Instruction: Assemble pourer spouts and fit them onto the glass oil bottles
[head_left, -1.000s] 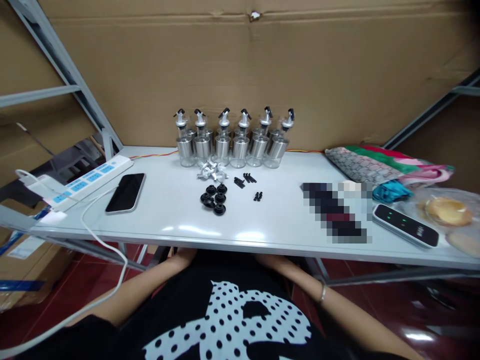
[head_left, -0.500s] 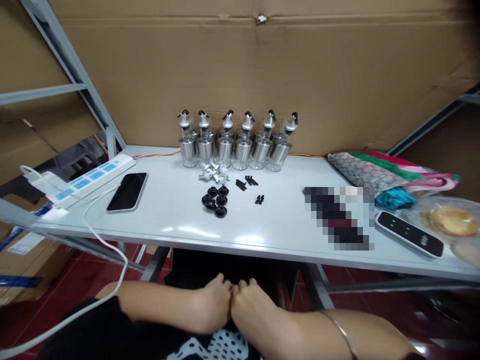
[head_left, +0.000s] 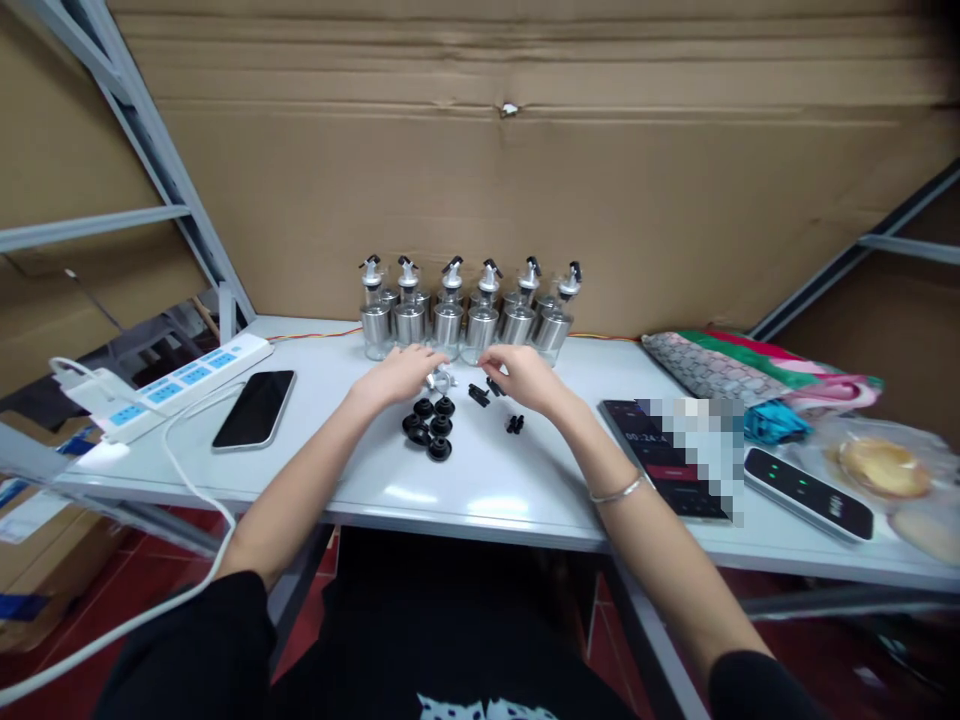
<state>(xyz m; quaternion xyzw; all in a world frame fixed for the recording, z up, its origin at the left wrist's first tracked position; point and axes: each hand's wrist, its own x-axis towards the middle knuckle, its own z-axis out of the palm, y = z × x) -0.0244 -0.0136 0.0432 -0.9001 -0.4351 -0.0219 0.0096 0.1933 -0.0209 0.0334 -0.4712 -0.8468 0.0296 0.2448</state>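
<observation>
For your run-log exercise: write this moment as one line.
left hand: on white spout parts | right hand: at black pins | black caps: untouched

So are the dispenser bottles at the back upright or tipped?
Upright: all the dispenser bottles stand in a row on the table, spout caps on top.

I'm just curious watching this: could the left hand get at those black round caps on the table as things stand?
Probably yes. The left hand hovers just behind the black round caps, with bare table around them and nothing lying between.
</observation>
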